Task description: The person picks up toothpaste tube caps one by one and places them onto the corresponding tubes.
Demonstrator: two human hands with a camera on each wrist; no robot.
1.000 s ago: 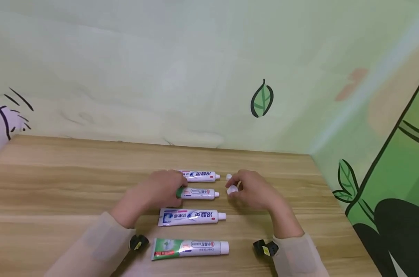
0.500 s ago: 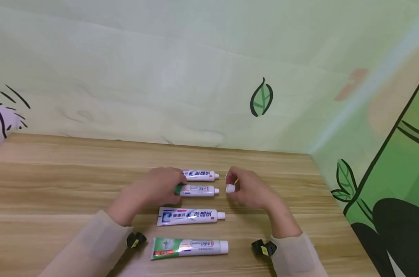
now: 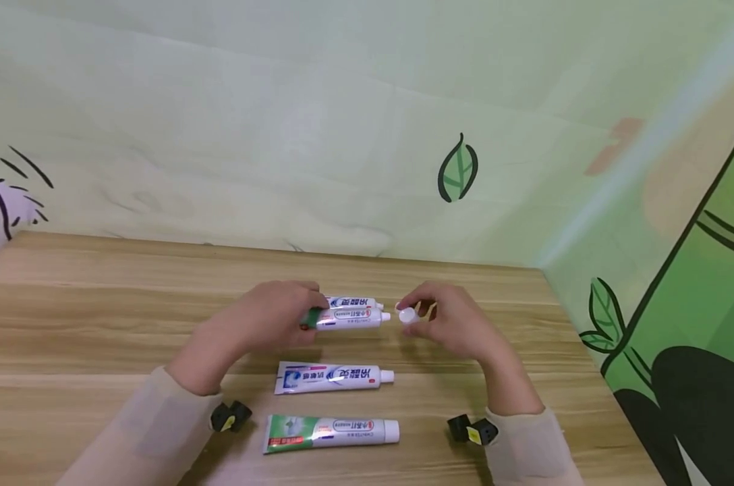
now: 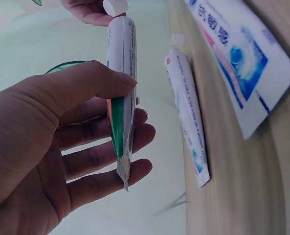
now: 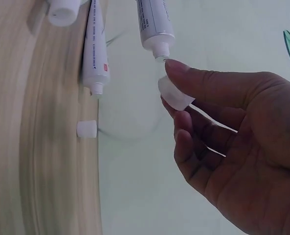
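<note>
My left hand grips a green-and-white toothpaste tube, thumb on one face and fingers on the other. The tube is lifted off the table, and its bare nozzle points right. Between thumb and fingertips, my right hand pinches a white cap. In the right wrist view a small gap separates the cap from the nozzle. Behind the held tube, a white-and-blue toothpaste tube lies uncapped on the table, partly hidden in the head view. A second white cap stands on the table near that tube's nozzle.
Nearer the person lie a white-and-blue tube and a larger green-and-white tube, both pointing right. The wooden table meets a painted wall at the back.
My left hand has raised the green-and-white tube from the table and moved it away from the person and slightly right. The right hand has lifted its cap and turned it near the nozzle.
</note>
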